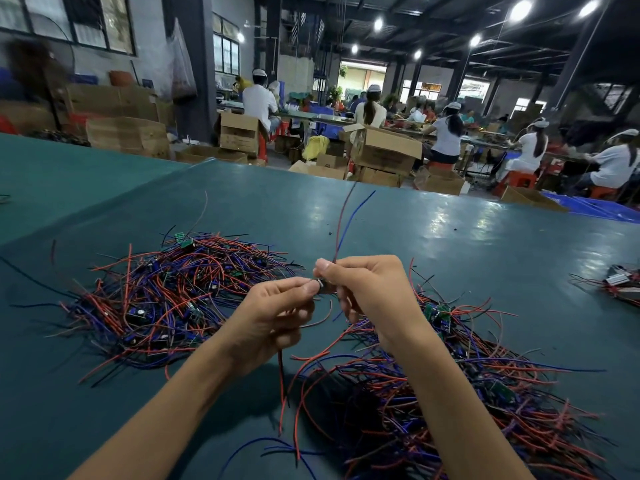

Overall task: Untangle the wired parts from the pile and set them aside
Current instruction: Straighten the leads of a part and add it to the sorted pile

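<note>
Two tangled heaps of red, blue and black wired parts lie on the teal table: one pile (166, 299) at the left, another pile (467, 386) at the right and front. Between them, raised above the table, my left hand (273, 317) and my right hand (367, 289) both pinch one small dark wired part (320, 284). Its red and blue wires (346, 220) stick up and away from my right hand. Other wires of it hang down below my left hand. The part itself is mostly hidden by my fingertips.
The teal table (450, 244) stretches far ahead, with a seam at the left. A small separate cluster of parts (620, 282) lies at the right edge. Beyond the table stand cardboard boxes (384, 150) and seated workers (446, 133).
</note>
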